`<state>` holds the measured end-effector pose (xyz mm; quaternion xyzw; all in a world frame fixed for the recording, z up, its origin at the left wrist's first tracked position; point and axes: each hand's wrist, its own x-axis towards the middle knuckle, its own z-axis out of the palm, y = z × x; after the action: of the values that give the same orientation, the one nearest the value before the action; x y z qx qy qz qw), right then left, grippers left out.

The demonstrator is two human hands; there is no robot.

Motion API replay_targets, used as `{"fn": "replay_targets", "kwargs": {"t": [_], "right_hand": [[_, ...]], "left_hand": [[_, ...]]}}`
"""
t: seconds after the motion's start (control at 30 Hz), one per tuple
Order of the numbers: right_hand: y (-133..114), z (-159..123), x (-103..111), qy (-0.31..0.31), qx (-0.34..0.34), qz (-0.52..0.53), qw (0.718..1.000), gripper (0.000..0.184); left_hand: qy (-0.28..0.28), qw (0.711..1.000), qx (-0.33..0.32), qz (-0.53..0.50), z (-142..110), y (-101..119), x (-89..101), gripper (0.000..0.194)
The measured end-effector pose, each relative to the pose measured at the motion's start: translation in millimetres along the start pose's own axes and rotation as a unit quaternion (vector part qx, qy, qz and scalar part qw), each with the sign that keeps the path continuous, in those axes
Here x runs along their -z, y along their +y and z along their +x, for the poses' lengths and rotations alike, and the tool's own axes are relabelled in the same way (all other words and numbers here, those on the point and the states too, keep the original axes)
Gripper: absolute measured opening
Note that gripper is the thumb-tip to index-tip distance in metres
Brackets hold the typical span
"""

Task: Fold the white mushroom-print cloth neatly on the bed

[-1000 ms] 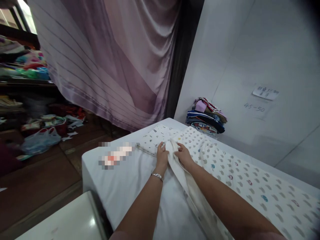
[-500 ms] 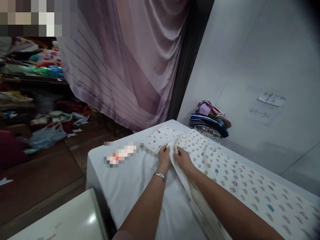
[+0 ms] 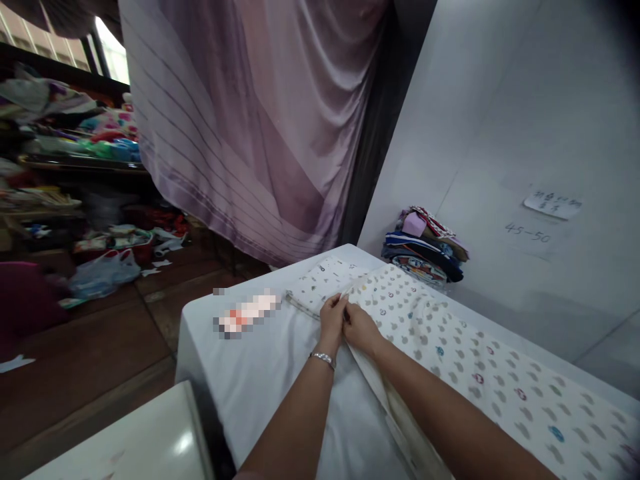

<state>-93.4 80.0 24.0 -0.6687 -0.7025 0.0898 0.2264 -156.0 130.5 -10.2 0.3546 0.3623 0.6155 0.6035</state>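
Note:
A white cloth printed with grey-beige shapes and a few coloured ones [image 3: 450, 333] lies along the right side of a bed-like surface under a white sheet [image 3: 280, 373]. At its near edge, my left hand [image 3: 332, 321] and my right hand [image 3: 361, 325] pinch the fabric, fingertips almost touching. The left wrist wears a silvery bracelet [image 3: 323, 359]. From my right hand the cloth's edge hangs in a long fold toward me. Just beyond the hands lies a small-patterned white piece [image 3: 320, 280]; whether it belongs to the same cloth I cannot tell.
A blurred-out item [image 3: 247, 313] lies on the sheet at left. Folded clothes [image 3: 423, 247] are stacked against the white wall [image 3: 500, 120]. A mauve curtain [image 3: 260, 133] hangs behind. A pale glossy surface [image 3: 130, 440] stands at the near left; a plastic bag [image 3: 103, 273] is on the floor.
My right hand has moved left to meet my left hand, closing the gap between them at the cloth's edge. The view has shifted slightly.

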Motion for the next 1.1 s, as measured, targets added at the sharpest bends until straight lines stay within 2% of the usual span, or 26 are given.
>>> {"fn": "replay_targets", "kwargs": {"t": [0.17,0.3,0.47,0.57,0.67,0.73,0.83,0.9,1.0,1.1], "right_hand": [[2,-22,9,-0.024,0.084,0.025,0.996,0.026],[11,-67,31,-0.016,0.101,0.061,0.993,0.033],[31,-149,55,-0.002,0.004,0.055,0.998,0.038],[35,-199,61,-0.039,-0.061,0.059,0.996,0.043],[33,-234,59,-0.098,-0.11,0.063,0.987,0.056],[31,-243,53,-0.134,-0.101,0.076,0.983,0.063],[30,-240,38,-0.146,-0.026,0.092,0.985,0.07],[30,-233,25,-0.157,0.03,0.087,0.983,0.075],[30,-224,10,-0.184,0.091,0.067,0.976,0.08],[33,-221,1,-0.173,0.137,0.049,0.974,0.075]], "left_hand": [[0.008,0.999,0.015,0.037,7,-5,6.9,0.025],[0.006,0.995,0.0,0.099,11,-4,11.5,0.022],[-0.008,0.978,-0.029,0.206,13,1,15.3,0.025],[-0.022,0.957,-0.049,0.285,13,4,17.7,0.016],[-0.028,0.937,-0.064,0.343,15,11,13.4,0.015],[-0.021,0.929,-0.083,0.361,19,21,4.1,0.019],[0.003,0.92,-0.137,0.366,31,49,-12.9,0.023],[0.024,0.914,-0.174,0.366,40,71,-17.5,0.025],[0.055,0.903,-0.195,0.378,48,93,-2.2,0.026],[0.073,0.898,-0.16,0.403,44,89,36.0,0.018]]}}
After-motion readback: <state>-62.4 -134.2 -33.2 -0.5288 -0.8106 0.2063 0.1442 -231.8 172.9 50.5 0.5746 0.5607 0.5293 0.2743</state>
